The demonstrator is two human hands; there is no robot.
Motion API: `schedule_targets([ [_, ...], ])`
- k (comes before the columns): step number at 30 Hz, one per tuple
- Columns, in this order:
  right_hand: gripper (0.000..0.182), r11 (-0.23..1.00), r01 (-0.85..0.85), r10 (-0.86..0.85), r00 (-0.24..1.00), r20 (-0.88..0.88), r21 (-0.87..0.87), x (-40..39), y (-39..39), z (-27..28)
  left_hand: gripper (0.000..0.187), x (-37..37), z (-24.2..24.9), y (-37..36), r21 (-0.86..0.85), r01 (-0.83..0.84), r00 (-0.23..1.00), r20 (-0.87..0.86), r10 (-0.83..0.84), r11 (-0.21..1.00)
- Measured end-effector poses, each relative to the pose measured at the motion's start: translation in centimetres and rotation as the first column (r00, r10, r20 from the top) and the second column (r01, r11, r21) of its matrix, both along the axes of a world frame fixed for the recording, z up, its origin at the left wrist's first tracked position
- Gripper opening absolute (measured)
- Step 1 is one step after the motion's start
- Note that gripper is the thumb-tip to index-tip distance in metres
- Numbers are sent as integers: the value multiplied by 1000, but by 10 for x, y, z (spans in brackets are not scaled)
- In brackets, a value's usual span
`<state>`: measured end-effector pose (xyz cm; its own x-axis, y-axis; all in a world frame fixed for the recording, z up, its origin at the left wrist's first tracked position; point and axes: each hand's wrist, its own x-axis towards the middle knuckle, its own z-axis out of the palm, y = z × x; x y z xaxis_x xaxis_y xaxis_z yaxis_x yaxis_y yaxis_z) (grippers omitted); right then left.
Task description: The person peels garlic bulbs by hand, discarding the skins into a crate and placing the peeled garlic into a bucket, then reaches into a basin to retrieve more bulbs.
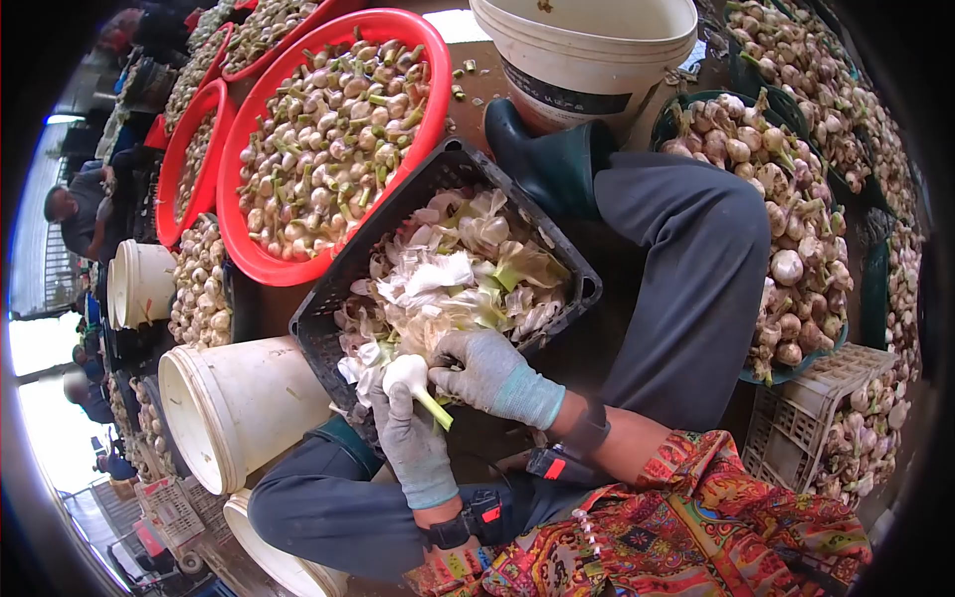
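Observation:
My left hand (410, 438), in a grey glove, and my right hand (489, 374), also gloved, both grip one white garlic bulb (406, 374) with a green stalk pointing down-right. The bulb is held over the near edge of a black plastic crate (343, 274) filled with white garlic skins and green scraps. My knees in grey trousers frame the crate.
A large red basin (244, 244) of trimmed garlic sits behind the crate, with more red basins beyond. White buckets (239, 408) lie at the left, another bucket (587, 50) stands at the top. A green tub (796, 363) and a white crate of garlic are on the right. People sit far left.

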<state>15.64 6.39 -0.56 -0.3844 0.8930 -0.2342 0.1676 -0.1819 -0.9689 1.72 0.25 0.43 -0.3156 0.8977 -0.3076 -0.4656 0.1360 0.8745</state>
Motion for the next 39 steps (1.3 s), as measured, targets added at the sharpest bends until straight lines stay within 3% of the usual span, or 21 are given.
schedule_targets([
  [3,17,992,87,-91,995,48,91,-3,1,-4,40,3,-7,0,-40,20,995,96,-16,999],
  [5,14,986,140,-146,988,-60,-85,-5,5,-10,40,4,-11,2,-64,-1,989,148,10,998],
  [7,14,983,124,-137,987,-83,-136,-5,10,-17,41,3,-10,4,-98,-43,969,239,66,994],
  [9,17,904,156,-299,896,-329,-397,-1,11,-15,41,6,-8,6,-130,-87,958,260,119,988],
  [10,20,908,6,-127,956,-263,-418,9,14,-8,41,6,-7,6,-115,-84,972,210,107,990],
  [11,20,908,3,-122,958,-258,-420,7,12,-10,41,6,-6,7,-99,-80,982,161,96,992],
  [12,19,990,70,-87,987,-134,-123,4,8,-11,38,6,-5,9,-64,-65,989,129,72,996],
  [13,19,978,88,-89,996,-4,190,1,5,-12,38,6,-7,10,-69,-72,988,133,81,995],
  [15,18,972,74,-93,993,74,223,-3,2,-12,37,5,-11,10,-50,-20,970,-243,7,999],
  [20,16,989,-5,-17,988,151,145,-11,6,-22,38,-1,-12,1,-101,-1,975,-223,-21,995],
  [21,16,989,-11,-12,988,151,149,-12,7,-25,39,-2,-11,1,-110,-7,996,-90,-3,994],
  [22,15,997,47,-49,998,-35,-62,-12,8,-29,40,-3,-9,1,-116,-10,999,42,15,993],
  [24,15,888,36,-205,923,-325,-458,-5,14,-12,41,-7,-12,-2,-116,-31,999,39,36,993],
  [29,9,891,-5,-187,907,-377,-453,2,9,-6,42,-4,2,2,-137,-13,1000,1,14,990],
  [31,7,977,-72,-4,935,-355,-201,1,6,-11,44,-12,7,3,-240,99,989,-87,-123,966],
  [32,7,977,-80,3,932,-362,-198,1,6,-12,44,-9,11,3,-253,118,960,-220,-176,960],
  [33,8,950,-117,-5,920,-392,-288,1,7,-9,44,-13,11,2,-250,110,959,-227,-169,962],
  [35,9,916,-161,-11,905,-425,-368,4,9,1,41,-20,11,-1,-218,242,960,-87,-265,946],
  [39,10,909,-143,-60,884,-463,-392,15,12,16,39,-12,13,-3,-221,210,972,-59,-228,952],
])
